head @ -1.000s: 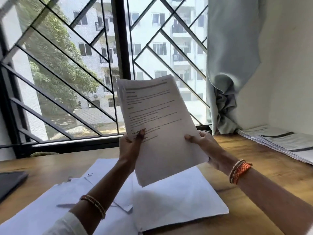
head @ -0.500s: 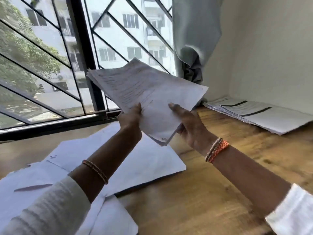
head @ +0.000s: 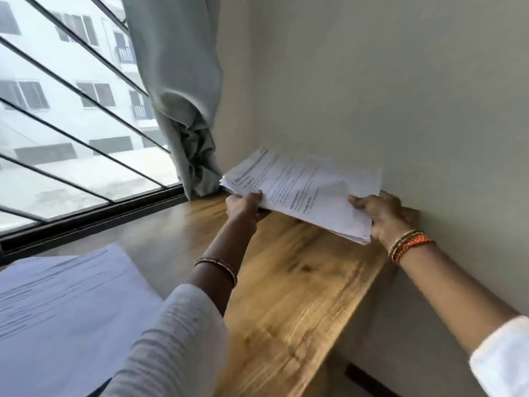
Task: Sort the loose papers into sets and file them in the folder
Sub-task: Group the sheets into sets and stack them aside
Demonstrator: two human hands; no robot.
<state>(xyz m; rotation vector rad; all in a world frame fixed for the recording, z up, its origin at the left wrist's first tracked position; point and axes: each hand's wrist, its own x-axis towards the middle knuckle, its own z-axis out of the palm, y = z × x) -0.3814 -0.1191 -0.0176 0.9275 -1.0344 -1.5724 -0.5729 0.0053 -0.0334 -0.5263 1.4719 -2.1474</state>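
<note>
A person holds a stack of printed papers (head: 309, 193) at the far right of a wooden worktop (head: 289, 285), against a pale wall (head: 386, 90). The left hand (head: 244, 206) grips the stack's left edge, thumb on top; the right hand (head: 378, 213) grips its near right corner, fingers curled around it. More sheets (head: 65, 305) lie at the near left. A grey curtain (head: 186, 110) hangs beside a barred window (head: 71, 124).
</note>
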